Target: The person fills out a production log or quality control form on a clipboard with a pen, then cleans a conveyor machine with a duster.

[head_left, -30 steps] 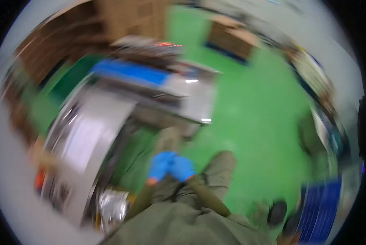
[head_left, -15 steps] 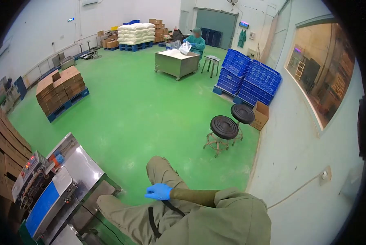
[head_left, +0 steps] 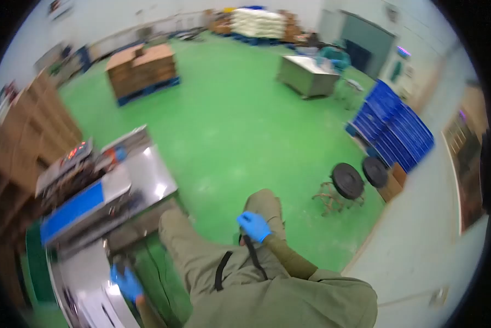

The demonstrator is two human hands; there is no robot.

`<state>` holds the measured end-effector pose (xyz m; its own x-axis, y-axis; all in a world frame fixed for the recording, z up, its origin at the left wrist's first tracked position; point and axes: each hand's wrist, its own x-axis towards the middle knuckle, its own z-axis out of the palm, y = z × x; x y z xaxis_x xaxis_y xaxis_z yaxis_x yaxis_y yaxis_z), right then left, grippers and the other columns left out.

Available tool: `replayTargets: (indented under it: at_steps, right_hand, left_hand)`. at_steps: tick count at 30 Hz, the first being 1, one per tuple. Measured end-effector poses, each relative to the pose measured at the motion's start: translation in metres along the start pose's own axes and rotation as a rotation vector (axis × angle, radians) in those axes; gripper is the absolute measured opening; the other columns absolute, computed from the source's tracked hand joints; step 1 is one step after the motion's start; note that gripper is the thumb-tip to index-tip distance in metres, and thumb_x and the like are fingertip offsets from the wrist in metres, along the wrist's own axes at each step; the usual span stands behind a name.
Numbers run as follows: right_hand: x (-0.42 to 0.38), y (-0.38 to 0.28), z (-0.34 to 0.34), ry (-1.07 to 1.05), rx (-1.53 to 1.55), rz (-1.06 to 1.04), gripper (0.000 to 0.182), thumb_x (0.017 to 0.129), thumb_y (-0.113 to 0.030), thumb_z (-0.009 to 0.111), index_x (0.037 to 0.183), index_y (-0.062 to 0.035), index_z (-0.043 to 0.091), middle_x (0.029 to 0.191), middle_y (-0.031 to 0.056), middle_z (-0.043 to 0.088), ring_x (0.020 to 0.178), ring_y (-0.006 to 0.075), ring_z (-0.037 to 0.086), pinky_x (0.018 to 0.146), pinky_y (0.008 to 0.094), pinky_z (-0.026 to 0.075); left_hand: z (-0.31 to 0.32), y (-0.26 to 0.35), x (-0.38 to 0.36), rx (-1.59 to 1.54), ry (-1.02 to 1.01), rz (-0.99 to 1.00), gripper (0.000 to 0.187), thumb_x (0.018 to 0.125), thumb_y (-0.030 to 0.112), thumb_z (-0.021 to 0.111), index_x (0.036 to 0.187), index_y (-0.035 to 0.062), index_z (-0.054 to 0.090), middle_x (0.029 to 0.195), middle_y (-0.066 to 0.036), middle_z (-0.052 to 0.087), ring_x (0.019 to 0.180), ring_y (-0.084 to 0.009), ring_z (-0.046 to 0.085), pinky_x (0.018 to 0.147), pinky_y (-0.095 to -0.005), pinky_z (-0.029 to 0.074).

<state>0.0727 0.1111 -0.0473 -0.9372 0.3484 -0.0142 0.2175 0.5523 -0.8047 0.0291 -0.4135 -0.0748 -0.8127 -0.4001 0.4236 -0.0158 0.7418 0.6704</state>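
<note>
My left hand (head_left: 126,282), in a blue glove, is at the lower left with its fingers apart. It is beside the edge of a steel work surface (head_left: 84,265), and I see nothing in it. In front of my right thigh is my right hand (head_left: 254,226), also blue-gloved, with its fingers curled in and no object showing. A black strap (head_left: 253,257) on my clothing ends close below it. Left of my legs stands a machine with a blue conveyor belt (head_left: 73,213) and a steel table (head_left: 152,169). Motion blurs parts of the view.
Brown cartons (head_left: 141,68) sit on a blue pallet. More cartons (head_left: 32,126) rise at the left. Two black round stools (head_left: 347,181) and stacked blue crates (head_left: 390,128) line the right wall. A person in green (head_left: 335,57) is behind a steel bin (head_left: 311,79).
The view has swung left and down, so the room has shifted right in the picture. My left hand has come into view at the lower left. My right hand stays by my thigh.
</note>
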Motion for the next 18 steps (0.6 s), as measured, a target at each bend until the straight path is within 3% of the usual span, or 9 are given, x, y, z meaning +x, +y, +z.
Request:
replayTargets:
  at_steps: [1, 3, 4, 6, 7, 9, 12, 18]
  right_hand:
    - [0.009, -0.003, 0.001, -0.001, 0.001, 0.007, 0.041, 0.093, -0.042, 0.058, 0.095, -0.0023, 0.068, 0.085, 0.0187, 0.068, 0.079, 0.0346, 0.065, 0.072, 0.0421, 0.050]
    - [0.036, 0.029, 0.020, -0.054, 0.099, 0.036, 0.040, 0.092, -0.042, 0.058, 0.096, -0.0030, 0.069, 0.084, 0.0181, 0.068, 0.078, 0.0343, 0.065, 0.072, 0.0423, 0.050]
    - [0.048, 0.047, 0.026, -0.082, 0.067, 0.038, 0.041, 0.092, -0.043, 0.058, 0.097, -0.0038, 0.069, 0.086, 0.0178, 0.069, 0.080, 0.0345, 0.066, 0.073, 0.0427, 0.051]
    - [0.051, 0.059, 0.038, -0.124, -0.092, 0.031, 0.042, 0.092, -0.044, 0.058, 0.098, -0.0040, 0.069, 0.089, 0.0176, 0.070, 0.084, 0.0348, 0.067, 0.075, 0.0429, 0.052]
    - [0.048, 0.055, 0.040, -0.135, -0.217, 0.012, 0.043, 0.092, -0.044, 0.058, 0.099, -0.0033, 0.069, 0.090, 0.0176, 0.071, 0.085, 0.0349, 0.068, 0.075, 0.0427, 0.052]
    - [0.045, 0.054, 0.051, -0.187, -0.314, -0.028, 0.045, 0.092, -0.046, 0.058, 0.100, -0.0032, 0.068, 0.092, 0.0183, 0.071, 0.088, 0.0361, 0.068, 0.077, 0.0434, 0.052]
    - [0.034, 0.061, 0.068, -0.307, -0.291, -0.054, 0.048, 0.092, -0.050, 0.056, 0.103, -0.0050, 0.069, 0.095, 0.0193, 0.070, 0.091, 0.0383, 0.067, 0.079, 0.0455, 0.052]
    - [0.040, 0.059, 0.070, -0.372, -0.373, -0.044, 0.049, 0.092, -0.053, 0.053, 0.104, -0.0081, 0.069, 0.099, 0.0181, 0.071, 0.093, 0.0376, 0.067, 0.082, 0.0466, 0.052]
  left_hand:
    - [0.010, 0.034, 0.015, -0.154, -0.027, 0.115, 0.043, 0.091, 0.018, 0.065, 0.130, 0.0009, 0.057, 0.135, -0.019, 0.054, 0.126, -0.0335, 0.049, 0.109, -0.0432, 0.036]
    - [0.011, 0.121, 0.048, -0.181, -0.003, 0.251, 0.039, 0.092, 0.014, 0.062, 0.129, 0.0014, 0.058, 0.138, -0.017, 0.053, 0.131, -0.0316, 0.045, 0.112, -0.0437, 0.030]
    - [0.005, 0.150, 0.070, -0.341, -0.003, 0.307, 0.037, 0.094, 0.013, 0.059, 0.129, 0.0017, 0.058, 0.141, -0.017, 0.051, 0.133, -0.0307, 0.044, 0.113, -0.0420, 0.029]
    - [-0.038, 0.230, 0.103, -0.692, 0.073, 0.367, 0.038, 0.100, 0.011, 0.050, 0.136, 0.0012, 0.051, 0.145, -0.013, 0.046, 0.132, -0.0260, 0.046, 0.114, -0.0382, 0.032]
    - [-0.071, 0.260, 0.119, -0.873, 0.078, 0.398, 0.040, 0.103, 0.020, 0.045, 0.139, 0.0013, 0.048, 0.146, -0.015, 0.045, 0.132, -0.0256, 0.046, 0.112, -0.0372, 0.035]
    - [-0.144, 0.332, 0.133, -1.172, 0.096, 0.680, 0.044, 0.106, 0.026, 0.038, 0.142, 0.0017, 0.044, 0.146, -0.016, 0.044, 0.134, -0.0258, 0.043, 0.115, -0.0382, 0.031]
    - [-0.206, 0.375, 0.147, -1.356, 0.040, 0.891, 0.043, 0.105, 0.025, 0.039, 0.141, 0.0015, 0.045, 0.144, -0.016, 0.046, 0.132, -0.0254, 0.045, 0.114, -0.0378, 0.032]
    - [-0.229, 0.392, 0.155, -1.475, -0.066, 0.924, 0.042, 0.105, 0.024, 0.041, 0.139, 0.0010, 0.047, 0.140, -0.015, 0.049, 0.128, -0.0246, 0.048, 0.111, -0.0368, 0.035]
